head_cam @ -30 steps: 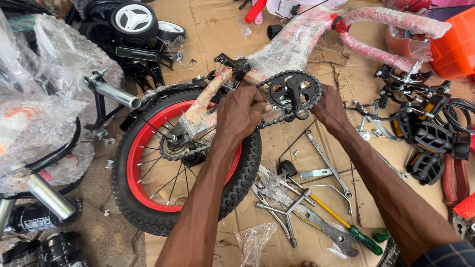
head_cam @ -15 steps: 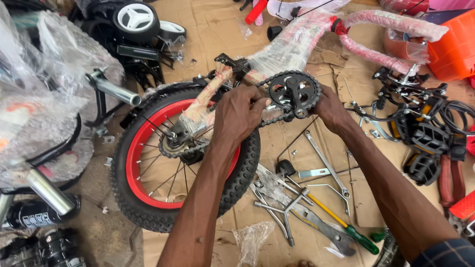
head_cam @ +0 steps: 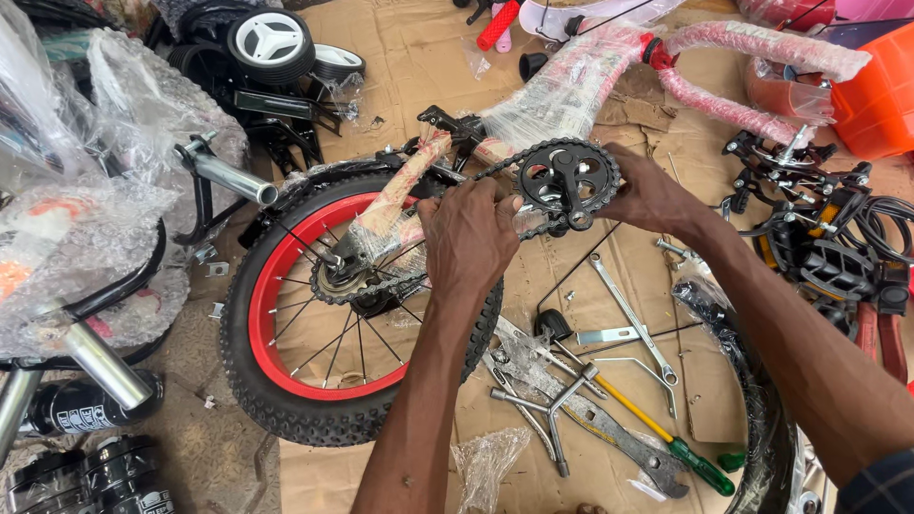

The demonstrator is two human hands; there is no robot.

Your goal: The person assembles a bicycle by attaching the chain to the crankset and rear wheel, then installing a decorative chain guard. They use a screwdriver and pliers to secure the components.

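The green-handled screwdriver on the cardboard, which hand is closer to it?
Right. The right hand is at the chainring, above the green-handled screwdriver; the left hand grips the chain farther left, over the wheel.

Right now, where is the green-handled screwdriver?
In the head view, the green-handled screwdriver lies low and right on the cardboard, among loose wrenches, below the right hand.

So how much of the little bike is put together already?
The rear wheel with its red rim sits in the wrapped frame, and the chain runs to the chainring. In hand: the left hand grips the chain while the right hand steadies the chainring. Left: training wheels, pedals and a mudguard lie loose.
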